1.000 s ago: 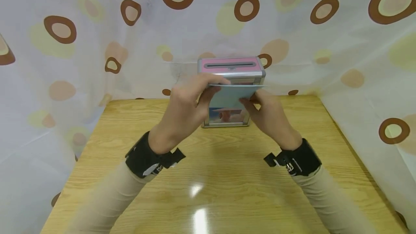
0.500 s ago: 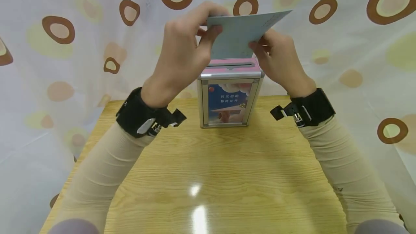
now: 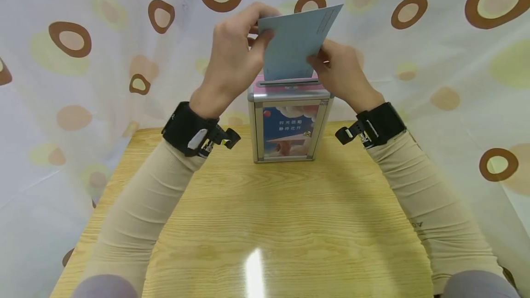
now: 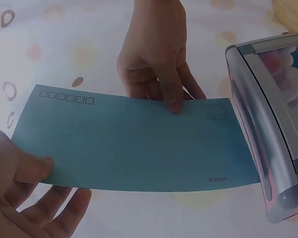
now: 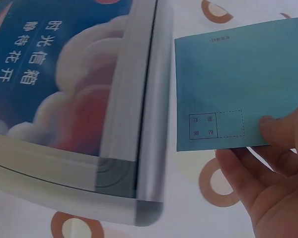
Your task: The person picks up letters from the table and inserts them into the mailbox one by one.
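A light blue envelope [image 3: 291, 45] stands upright on end above the mailbox, its lower end at the slot [image 3: 290, 83] in the pink top. Whether that end is inside the slot I cannot tell. My left hand [image 3: 233, 59] pinches the envelope's upper left corner between thumb and fingers. Lower down, my right hand [image 3: 341, 70] pinches the right edge. In the left wrist view the printed postcode squares of the envelope [image 4: 139, 144] lie near the left hand's end. The stamp box shows by the right thumb on the envelope [image 5: 228, 89] in the right wrist view.
The mailbox [image 3: 290, 128], silver-framed with a blue picture door and a small lock, stands at the back of the wooden table [image 3: 290, 215]. Behind and beside it hangs a white curtain [image 3: 174, 72] with brown and yellow rings.
Both hands have raised the envelope from in front of the mailbox to above its top. Over the last half second it has shifted slightly left and its lower end has come down to the slot.
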Motion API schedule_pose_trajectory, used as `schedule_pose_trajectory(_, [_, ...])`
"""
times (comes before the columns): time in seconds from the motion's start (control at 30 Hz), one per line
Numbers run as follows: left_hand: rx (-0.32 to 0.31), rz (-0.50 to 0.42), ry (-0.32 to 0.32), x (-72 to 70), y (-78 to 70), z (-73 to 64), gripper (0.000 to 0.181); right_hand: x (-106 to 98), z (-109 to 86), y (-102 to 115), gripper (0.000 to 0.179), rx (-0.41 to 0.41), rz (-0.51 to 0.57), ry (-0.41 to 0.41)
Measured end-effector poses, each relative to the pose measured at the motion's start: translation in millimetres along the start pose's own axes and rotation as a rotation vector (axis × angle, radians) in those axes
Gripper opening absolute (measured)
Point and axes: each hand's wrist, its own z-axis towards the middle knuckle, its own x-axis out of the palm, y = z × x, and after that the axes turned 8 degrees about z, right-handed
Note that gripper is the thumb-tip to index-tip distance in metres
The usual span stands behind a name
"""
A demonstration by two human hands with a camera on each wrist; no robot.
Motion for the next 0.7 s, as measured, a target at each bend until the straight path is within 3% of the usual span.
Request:
schedule_pose_trajectory(0.4, [0.04, -0.001, 0.054, 6.7, 2.7, -2.5, 0.022, 13, -7.3, -16, 0.035, -0.008, 0.066, 0.04])
schedule_pose_trajectory(0.57, [0.042, 0.01, 0.056, 7.0, 3.3, -2.7, 0.021, 2, -4.9, -3, 0.034, -0.013, 0.021, -0.001])
schedule_pose_trajectory(0.7, [0.041, -0.001, 0.058, 7.4, 4.3, -3.3, 0.021, -12, -2.9, 18, 0.027, -0.07, 0.016, -0.076])
